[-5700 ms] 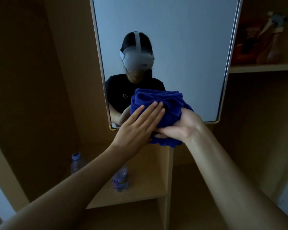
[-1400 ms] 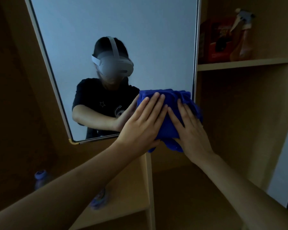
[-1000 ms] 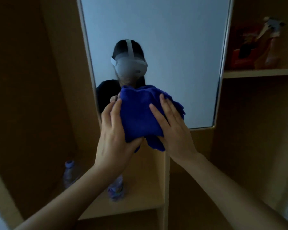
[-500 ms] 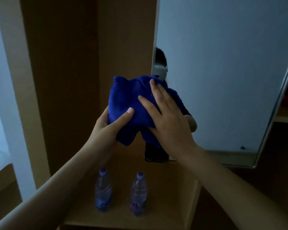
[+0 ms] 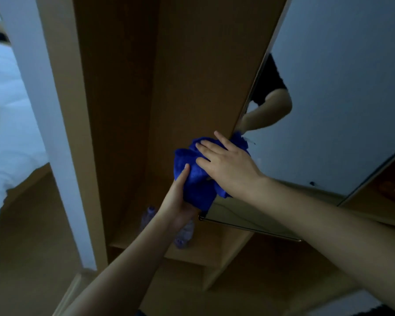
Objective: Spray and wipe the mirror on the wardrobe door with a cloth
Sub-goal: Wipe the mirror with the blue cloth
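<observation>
Cloth (image 5: 197,176), seemingly, has slid to the mirror's (image 5: 342,92) lower-left edge.

Left of the mirror (image 5: 342,92), the tall wardrobe recess (image 5: 123,99) stands open. Below the mirror, two bottles (image 5: 183,236) occupy the shelf (image 5: 160,249) there.

bottles (image 5: 183,233) blurred, partly behind left hand (image 5: 178,199) | mirror (image 5: 342,92) cut off top, right
</observation>
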Action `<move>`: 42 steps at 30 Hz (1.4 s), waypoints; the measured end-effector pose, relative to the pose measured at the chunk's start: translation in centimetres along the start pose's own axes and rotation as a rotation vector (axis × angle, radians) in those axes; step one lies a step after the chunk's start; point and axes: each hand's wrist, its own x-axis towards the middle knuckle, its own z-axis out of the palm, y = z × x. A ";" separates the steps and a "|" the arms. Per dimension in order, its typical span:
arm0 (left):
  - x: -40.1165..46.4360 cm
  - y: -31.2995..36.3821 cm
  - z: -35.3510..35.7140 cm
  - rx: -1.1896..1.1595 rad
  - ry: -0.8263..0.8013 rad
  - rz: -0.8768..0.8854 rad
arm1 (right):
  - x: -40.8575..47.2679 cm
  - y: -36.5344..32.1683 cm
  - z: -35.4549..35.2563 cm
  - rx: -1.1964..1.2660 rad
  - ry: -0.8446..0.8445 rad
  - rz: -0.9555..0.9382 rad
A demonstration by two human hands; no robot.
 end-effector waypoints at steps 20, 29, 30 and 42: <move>0.8 2.7 1.6 1.215 0.106 0.154 | 8.5 3.1 -2.5 -0.170 -0.658 -0.320; 3.5 2.2 3.0 1.328 0.161 -0.020 | 8.4 2.7 0.0 -0.226 -0.686 -0.339; 3.9 2.0 3.0 1.323 0.175 -0.032 | 8.5 2.7 0.3 -0.228 -0.693 -0.347; 7.2 0.9 1.1 1.180 0.246 -0.145 | 9.6 2.0 0.0 -0.242 -0.769 -0.386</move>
